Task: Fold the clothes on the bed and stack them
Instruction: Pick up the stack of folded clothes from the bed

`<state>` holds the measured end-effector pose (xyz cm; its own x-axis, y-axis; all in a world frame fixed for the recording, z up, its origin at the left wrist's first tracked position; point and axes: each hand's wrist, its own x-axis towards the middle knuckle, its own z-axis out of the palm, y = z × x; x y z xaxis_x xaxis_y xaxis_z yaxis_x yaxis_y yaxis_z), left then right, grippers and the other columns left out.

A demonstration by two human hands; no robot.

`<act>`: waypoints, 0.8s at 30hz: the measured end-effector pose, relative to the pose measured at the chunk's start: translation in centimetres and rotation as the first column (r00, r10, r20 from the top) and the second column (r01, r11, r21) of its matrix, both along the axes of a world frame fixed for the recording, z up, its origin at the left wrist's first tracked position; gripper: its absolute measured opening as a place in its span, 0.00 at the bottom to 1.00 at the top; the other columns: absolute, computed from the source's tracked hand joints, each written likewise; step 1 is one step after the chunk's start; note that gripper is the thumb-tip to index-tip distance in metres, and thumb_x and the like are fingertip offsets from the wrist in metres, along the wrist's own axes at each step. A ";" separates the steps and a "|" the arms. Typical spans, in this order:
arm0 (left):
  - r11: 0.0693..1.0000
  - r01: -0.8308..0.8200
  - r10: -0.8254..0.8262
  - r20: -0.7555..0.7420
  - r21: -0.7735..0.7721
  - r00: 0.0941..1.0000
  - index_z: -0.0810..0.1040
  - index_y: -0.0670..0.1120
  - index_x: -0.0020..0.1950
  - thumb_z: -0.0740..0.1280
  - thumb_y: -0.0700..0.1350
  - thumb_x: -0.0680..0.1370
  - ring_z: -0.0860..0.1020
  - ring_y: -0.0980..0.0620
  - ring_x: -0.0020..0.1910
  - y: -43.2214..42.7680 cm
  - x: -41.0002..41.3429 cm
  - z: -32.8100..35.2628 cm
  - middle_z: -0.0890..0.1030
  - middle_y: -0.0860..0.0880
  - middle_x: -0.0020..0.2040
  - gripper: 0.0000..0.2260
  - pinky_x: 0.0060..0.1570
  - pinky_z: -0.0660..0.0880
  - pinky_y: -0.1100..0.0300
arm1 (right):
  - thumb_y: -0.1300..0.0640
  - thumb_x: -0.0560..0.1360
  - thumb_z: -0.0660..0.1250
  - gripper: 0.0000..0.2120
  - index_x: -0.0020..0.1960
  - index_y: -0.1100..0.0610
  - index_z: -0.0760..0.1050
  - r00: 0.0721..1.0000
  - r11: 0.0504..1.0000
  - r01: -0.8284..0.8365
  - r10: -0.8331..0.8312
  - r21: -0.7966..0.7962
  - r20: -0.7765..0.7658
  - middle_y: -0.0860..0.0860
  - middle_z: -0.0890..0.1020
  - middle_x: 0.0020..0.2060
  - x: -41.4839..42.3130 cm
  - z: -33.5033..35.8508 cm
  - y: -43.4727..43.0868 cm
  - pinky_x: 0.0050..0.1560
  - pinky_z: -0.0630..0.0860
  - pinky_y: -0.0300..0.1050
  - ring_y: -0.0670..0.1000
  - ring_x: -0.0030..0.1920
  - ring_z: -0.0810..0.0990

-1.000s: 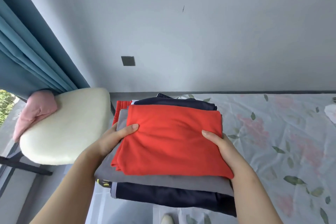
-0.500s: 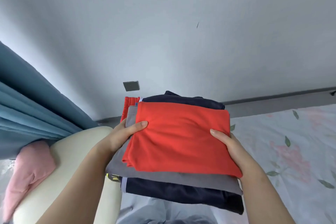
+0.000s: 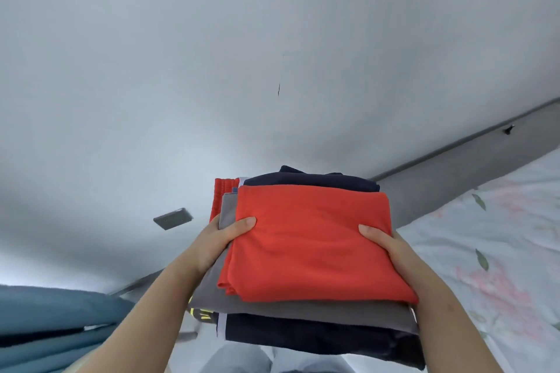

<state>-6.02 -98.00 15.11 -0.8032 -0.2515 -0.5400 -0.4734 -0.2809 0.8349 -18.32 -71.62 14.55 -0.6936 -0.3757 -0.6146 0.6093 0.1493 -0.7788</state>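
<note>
We hold a stack of folded clothes point(image 3: 315, 269) up in front of us, against the pale grey wall point(image 3: 272, 39). Our left hand point(image 3: 224, 236) grips the stack's left edge, thumb laid over the top layer and fingers hidden beneath. Our right hand point(image 3: 385, 244) grips the right edge the same way. On top lies an orange-red folded knit garment point(image 3: 312, 230). Under it is a flat grey folded garment point(image 3: 272, 309), then a dark navy folded garment point(image 3: 318, 341) with a white stripe at its near left corner. At the far side another navy layer and a red ribbed band point(image 3: 222, 195) peep out.

We judge the task nearly done — several pieces are folded and lie squared on each other. The pile hangs in our grip and does not rest on the bed with the white flower-print sheet point(image 3: 500, 236) to our right. What seems left is to set the pile down. Most of the bed is out of view, so we cannot tell whether loose clothes wait there.

As for writing — a few yellow-green printed marks point(image 3: 200, 313) show on a dark layer at the lower left, too cropped to read. No brand or label is legible.
</note>
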 end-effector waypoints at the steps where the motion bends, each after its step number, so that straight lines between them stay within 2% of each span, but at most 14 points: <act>1: 1.000 0.009 -0.010 0.004 0.013 1.000 0.76 0.50 0.59 0.75 0.59 0.56 0.83 0.50 0.48 -0.4 -1.4 0.0 0.85 0.50 0.50 0.33 0.41 0.78 0.62 | 0.50 0.61 0.75 0.27 0.58 0.52 0.76 1.000 1.000 0.019 -0.019 -0.003 -0.003 0.54 0.85 0.47 -1.0 0.2 -0.3 0.50 0.78 0.51 0.57 0.48 0.84; 4: 0.997 0.051 -0.051 0.015 0.053 0.999 0.75 0.51 0.60 0.77 0.58 0.59 0.83 0.49 0.48 -2.1 -5.0 -0.3 0.85 0.49 0.50 0.32 0.42 0.78 0.60 | 0.50 0.60 0.78 0.30 0.61 0.52 0.75 0.997 0.997 0.080 -0.080 0.005 -0.004 0.54 0.85 0.49 -3.2 0.5 -1.1 0.52 0.78 0.51 0.57 0.49 0.84; 8: 0.986 0.156 -0.158 0.019 0.062 0.987 0.75 0.52 0.62 0.79 0.61 0.52 0.83 0.48 0.50 -4.8 -9.5 -0.9 0.84 0.49 0.52 0.40 0.47 0.77 0.56 | 0.50 0.61 0.76 0.29 0.61 0.53 0.75 0.984 0.984 0.178 -0.178 0.002 -0.015 0.55 0.85 0.48 -4.7 0.6 -2.7 0.49 0.78 0.50 0.57 0.48 0.84; 11: 0.964 0.251 -0.253 0.010 0.084 0.968 0.75 0.52 0.59 0.78 0.59 0.54 0.84 0.49 0.47 -6.7 -13.0 -1.0 0.85 0.51 0.48 0.35 0.43 0.78 0.58 | 0.51 0.62 0.77 0.28 0.61 0.53 0.76 0.962 0.962 0.272 -0.272 0.005 -0.011 0.55 0.85 0.49 -5.1 0.5 -4.0 0.49 0.78 0.50 0.57 0.48 0.84; 13: 0.935 0.343 -0.345 0.005 0.092 0.939 0.75 0.52 0.60 0.77 0.60 0.54 0.83 0.49 0.48 -7.7 -15.1 -0.7 0.85 0.50 0.49 0.36 0.44 0.77 0.58 | 0.49 0.62 0.76 0.28 0.61 0.54 0.76 0.940 0.940 0.342 -0.342 -0.002 -0.004 0.55 0.85 0.49 -5.0 0.7 -4.8 0.50 0.78 0.50 0.57 0.49 0.84; 16: 0.874 0.479 -0.480 0.000 0.079 0.877 0.75 0.52 0.62 0.78 0.62 0.54 0.83 0.49 0.50 -8.4 -18.3 -0.9 0.84 0.50 0.52 0.38 0.48 0.77 0.56 | 0.51 0.65 0.75 0.24 0.59 0.56 0.77 0.896 0.896 0.444 -0.444 -0.010 0.009 0.57 0.85 0.49 -4.1 1.4 -5.4 0.50 0.78 0.52 0.60 0.50 0.83; 21: 0.711 0.695 -0.700 0.011 0.105 0.714 0.74 0.54 0.62 0.77 0.60 0.56 0.83 0.47 0.51 -5.8 -22.8 -1.0 0.84 0.49 0.52 0.36 0.51 0.78 0.52 | 0.48 0.61 0.73 0.25 0.56 0.55 0.78 0.750 0.750 0.660 -0.661 0.031 0.020 0.57 0.85 0.46 -0.6 1.0 -4.2 0.39 0.79 0.46 0.58 0.43 0.85; 24: 0.605 0.786 -0.795 0.039 0.127 0.605 0.73 0.53 0.64 0.79 0.61 0.54 0.82 0.45 0.53 -2.7 -25.1 -1.8 0.83 0.48 0.55 0.41 0.56 0.76 0.47 | 0.47 0.59 0.75 0.29 0.57 0.55 0.78 0.637 0.638 0.769 -0.770 0.039 0.037 0.58 0.85 0.47 1.2 0.2 -2.6 0.49 0.79 0.52 0.60 0.46 0.84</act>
